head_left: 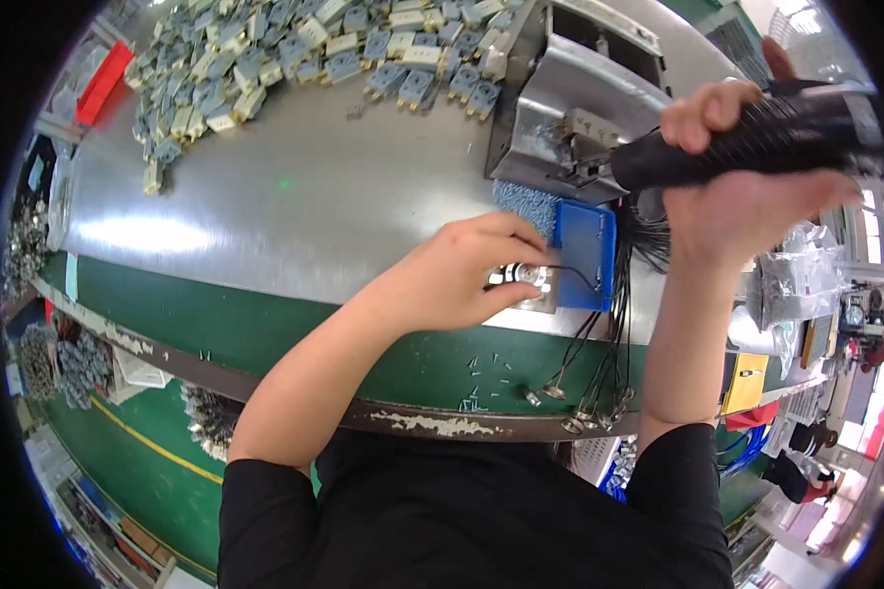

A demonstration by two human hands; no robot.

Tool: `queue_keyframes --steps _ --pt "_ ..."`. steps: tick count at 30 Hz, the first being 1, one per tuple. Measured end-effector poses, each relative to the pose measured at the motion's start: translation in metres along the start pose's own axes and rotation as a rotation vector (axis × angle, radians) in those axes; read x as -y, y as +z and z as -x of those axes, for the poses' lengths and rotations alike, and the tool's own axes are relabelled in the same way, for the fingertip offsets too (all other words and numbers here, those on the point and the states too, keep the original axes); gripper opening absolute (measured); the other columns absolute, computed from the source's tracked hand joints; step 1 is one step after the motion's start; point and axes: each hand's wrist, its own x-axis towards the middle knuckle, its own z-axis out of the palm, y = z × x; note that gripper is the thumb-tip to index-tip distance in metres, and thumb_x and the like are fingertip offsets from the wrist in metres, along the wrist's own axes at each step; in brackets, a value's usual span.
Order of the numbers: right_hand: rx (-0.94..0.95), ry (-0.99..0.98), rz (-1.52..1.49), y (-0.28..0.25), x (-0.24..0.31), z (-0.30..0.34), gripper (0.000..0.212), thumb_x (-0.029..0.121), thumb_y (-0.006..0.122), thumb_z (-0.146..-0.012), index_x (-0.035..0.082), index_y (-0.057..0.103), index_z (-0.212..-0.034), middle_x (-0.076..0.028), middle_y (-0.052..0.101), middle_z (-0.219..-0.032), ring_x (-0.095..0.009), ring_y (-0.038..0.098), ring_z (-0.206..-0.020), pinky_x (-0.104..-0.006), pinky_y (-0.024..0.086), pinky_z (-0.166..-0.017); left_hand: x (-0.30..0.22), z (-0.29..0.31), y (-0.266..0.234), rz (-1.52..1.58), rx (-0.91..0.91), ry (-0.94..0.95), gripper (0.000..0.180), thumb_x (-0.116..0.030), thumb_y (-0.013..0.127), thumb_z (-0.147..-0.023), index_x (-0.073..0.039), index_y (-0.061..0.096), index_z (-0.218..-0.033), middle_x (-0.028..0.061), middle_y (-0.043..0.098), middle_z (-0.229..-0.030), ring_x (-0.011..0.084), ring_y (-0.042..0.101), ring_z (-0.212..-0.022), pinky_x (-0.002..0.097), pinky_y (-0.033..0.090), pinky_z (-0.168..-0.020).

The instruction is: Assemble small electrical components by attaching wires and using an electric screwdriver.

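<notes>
My left hand [457,270] is closed over the near edge of the metal worktop, its thumb and fingers pinching a small round shiny metal part [530,276]. A thin black wire runs from this part to the right. Held up at the right, a black ribbed power screwdriver [776,137] lies in the grip of my right hand [722,211], which is slightly blurred. Its front end points left, at the mouth of a metal screw feeder [584,93]; whether they touch I cannot tell. Below the feeder sits a blue tray [587,250], beside a heap of small blue-grey pieces [525,204].
Many grey and cream blocks [344,64] with brass ends are piled at the far left. Black wires [619,334] with metal ends hang over the green front strip, near loose screws [476,378]. Plastic bags [801,270] lie right. Another person [805,481] stands far off.
</notes>
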Motion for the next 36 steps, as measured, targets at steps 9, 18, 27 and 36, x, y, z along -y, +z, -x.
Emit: queue_keyframes --steps 9,18,27,36 --pt "-0.238 0.003 0.34 0.031 -0.011 -0.018 0.115 0.097 0.045 -0.081 -0.001 0.047 -0.142 -0.008 0.056 -0.076 -0.021 0.054 -0.064 -0.038 0.047 -0.064 -0.005 -0.001 -0.002 0.03 0.015 -0.058 0.031 -0.005 0.083 -0.083 0.001 0.075 -0.113 0.0161 0.073 -0.122 0.0342 0.072 -0.111 0.0415 0.058 -0.095" --pt "-0.225 0.024 0.298 0.025 -0.021 -0.018 0.104 0.091 0.047 -0.088 0.0 0.05 -0.138 -0.008 0.056 -0.074 -0.021 0.055 -0.062 -0.0372 0.049 -0.063 -0.007 -0.002 -0.003 0.054 0.015 -0.104 0.033 -0.006 0.084 -0.083 0.0 0.076 -0.114 0.0156 0.073 -0.123 0.0337 0.072 -0.111 0.0413 0.057 -0.096" --pt "-0.195 0.004 0.35 0.028 -0.02 -0.016 0.097 0.088 0.05 -0.089 0.001 0.051 -0.131 -0.01 0.055 -0.074 -0.021 0.056 -0.061 -0.0374 0.049 -0.061 -0.007 -0.004 -0.003 0.056 0.019 -0.109 0.033 -0.005 0.084 -0.082 -0.001 0.077 -0.114 0.0153 0.072 -0.123 0.0332 0.071 -0.112 0.0413 0.057 -0.097" --pt "-0.211 0.12 0.288 0.039 -0.014 -0.002 0.1 0.09 0.053 -0.086 0.001 0.05 -0.132 -0.008 0.054 -0.075 -0.022 0.053 -0.059 -0.0384 0.047 -0.059 -0.006 0.001 0.0 0.047 -0.024 -0.089 0.032 -0.007 0.084 -0.082 0.001 0.074 -0.111 0.0158 0.072 -0.122 0.0342 0.07 -0.114 0.0422 0.056 -0.099"
